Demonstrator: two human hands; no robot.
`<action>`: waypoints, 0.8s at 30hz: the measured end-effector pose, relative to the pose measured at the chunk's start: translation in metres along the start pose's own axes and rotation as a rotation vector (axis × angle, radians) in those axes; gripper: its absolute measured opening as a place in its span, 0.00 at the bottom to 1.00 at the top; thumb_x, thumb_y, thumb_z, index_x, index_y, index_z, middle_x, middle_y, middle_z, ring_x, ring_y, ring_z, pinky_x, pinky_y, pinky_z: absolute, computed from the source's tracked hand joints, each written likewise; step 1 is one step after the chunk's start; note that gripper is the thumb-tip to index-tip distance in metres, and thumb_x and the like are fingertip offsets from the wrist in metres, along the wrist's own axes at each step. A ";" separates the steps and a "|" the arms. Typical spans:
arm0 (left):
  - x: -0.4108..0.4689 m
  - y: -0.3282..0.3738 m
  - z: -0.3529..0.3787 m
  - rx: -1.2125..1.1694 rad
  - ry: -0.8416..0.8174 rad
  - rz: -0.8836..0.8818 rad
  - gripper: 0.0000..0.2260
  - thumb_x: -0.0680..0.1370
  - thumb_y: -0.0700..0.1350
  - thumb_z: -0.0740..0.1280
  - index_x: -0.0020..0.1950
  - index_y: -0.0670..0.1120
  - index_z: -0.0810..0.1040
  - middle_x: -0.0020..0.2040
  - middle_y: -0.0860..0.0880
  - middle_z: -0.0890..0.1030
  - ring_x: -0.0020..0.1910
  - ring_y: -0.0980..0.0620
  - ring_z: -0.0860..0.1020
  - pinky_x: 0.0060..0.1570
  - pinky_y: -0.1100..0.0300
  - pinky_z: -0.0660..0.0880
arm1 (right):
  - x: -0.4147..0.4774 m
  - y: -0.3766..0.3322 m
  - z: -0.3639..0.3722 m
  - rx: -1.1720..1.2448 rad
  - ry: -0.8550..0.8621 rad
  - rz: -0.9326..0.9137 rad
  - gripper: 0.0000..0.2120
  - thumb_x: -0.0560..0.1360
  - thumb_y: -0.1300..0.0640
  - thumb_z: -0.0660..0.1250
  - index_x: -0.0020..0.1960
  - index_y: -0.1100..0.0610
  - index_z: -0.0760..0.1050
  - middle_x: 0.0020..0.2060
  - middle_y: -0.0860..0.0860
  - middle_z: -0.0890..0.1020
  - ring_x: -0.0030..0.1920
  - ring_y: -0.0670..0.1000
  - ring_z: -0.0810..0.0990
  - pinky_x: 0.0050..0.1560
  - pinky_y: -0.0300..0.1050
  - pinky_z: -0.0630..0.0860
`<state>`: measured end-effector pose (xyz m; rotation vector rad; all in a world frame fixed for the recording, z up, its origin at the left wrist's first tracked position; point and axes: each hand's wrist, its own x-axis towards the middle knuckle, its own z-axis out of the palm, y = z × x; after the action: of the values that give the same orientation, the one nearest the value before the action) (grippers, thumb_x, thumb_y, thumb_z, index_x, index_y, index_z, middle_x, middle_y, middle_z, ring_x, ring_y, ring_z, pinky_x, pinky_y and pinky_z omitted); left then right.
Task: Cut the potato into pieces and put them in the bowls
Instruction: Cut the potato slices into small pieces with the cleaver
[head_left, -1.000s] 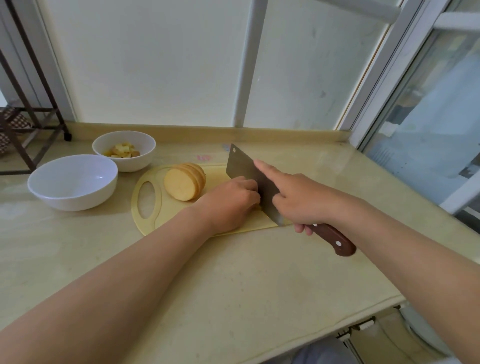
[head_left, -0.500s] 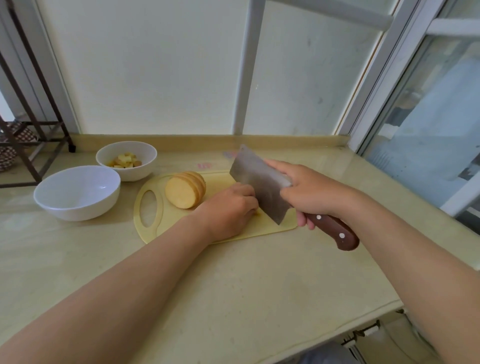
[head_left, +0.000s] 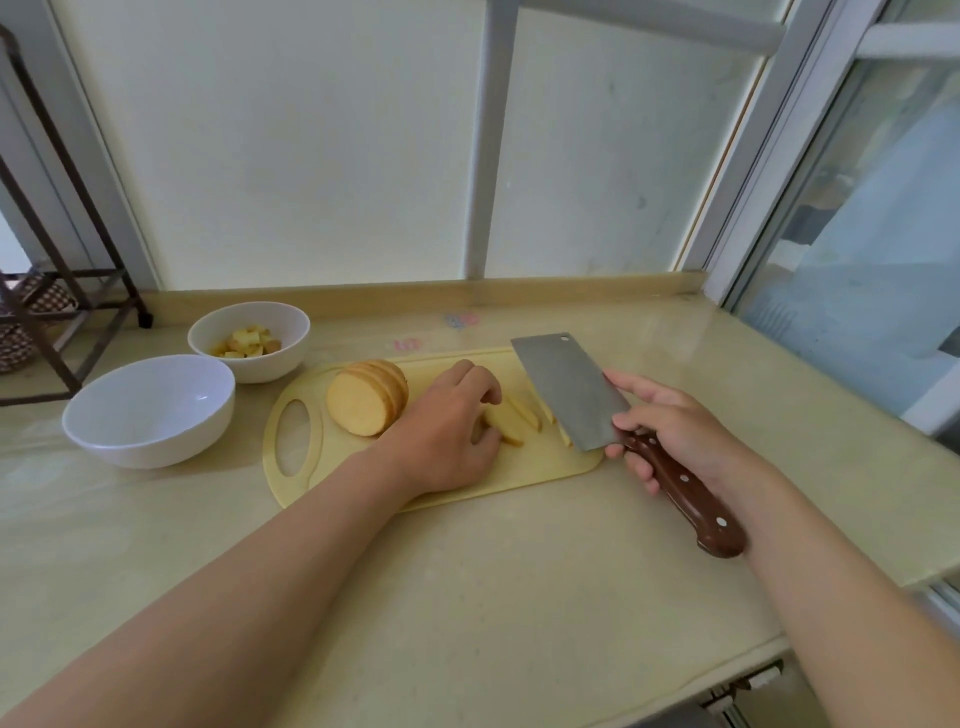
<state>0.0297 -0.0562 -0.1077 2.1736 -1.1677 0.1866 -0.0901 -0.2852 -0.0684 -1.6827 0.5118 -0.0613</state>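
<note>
A yellow cutting board (head_left: 524, 470) lies on the counter. A stack of round potato slices (head_left: 366, 402) leans at its left part. My left hand (head_left: 447, 436) rests on the board with curled fingers holding a flat slice (head_left: 501, 423). Thin cut strips (head_left: 524, 413) lie just right of it. My right hand (head_left: 670, 431) grips the brown handle of a cleaver (head_left: 571, 392), its blade lifted and tilted over the board's right end. A small white bowl (head_left: 249, 340) at the back holds potato cubes. In front of it stands a larger white bowl (head_left: 148, 410), nothing inside.
A dark metal rack (head_left: 47, 291) stands at the far left on the counter. A window wall runs along the back and a glass pane along the right. The counter's front edge (head_left: 675, 686) drops off at the lower right.
The cleaver has lifted and swung to the right, away from my left hand. Cut strips now show between the blade and my fingers. The camera view has tilted slightly.
</note>
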 end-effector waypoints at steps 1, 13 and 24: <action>0.000 0.000 0.000 0.002 -0.006 -0.010 0.12 0.74 0.44 0.68 0.55 0.47 0.70 0.53 0.51 0.71 0.48 0.53 0.70 0.49 0.57 0.72 | 0.000 0.001 0.000 -0.002 -0.008 0.001 0.28 0.82 0.67 0.60 0.77 0.45 0.69 0.31 0.61 0.81 0.21 0.51 0.72 0.20 0.39 0.69; 0.019 0.024 -0.010 -0.860 0.386 -0.581 0.09 0.79 0.38 0.61 0.59 0.44 0.74 0.53 0.46 0.80 0.53 0.50 0.80 0.57 0.56 0.77 | 0.012 -0.006 0.025 0.269 -0.134 -0.068 0.26 0.83 0.67 0.57 0.75 0.47 0.70 0.29 0.57 0.75 0.19 0.49 0.69 0.19 0.37 0.65; 0.024 0.039 -0.018 -1.690 0.019 -0.799 0.14 0.85 0.43 0.55 0.61 0.35 0.74 0.54 0.38 0.80 0.49 0.41 0.81 0.39 0.49 0.82 | 0.016 -0.002 0.042 0.237 -0.101 -0.128 0.29 0.82 0.68 0.58 0.78 0.46 0.68 0.29 0.58 0.77 0.21 0.52 0.71 0.20 0.40 0.68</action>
<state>0.0165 -0.0771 -0.0648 0.8660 -0.0604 -0.8239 -0.0617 -0.2521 -0.0784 -1.4759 0.3081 -0.1247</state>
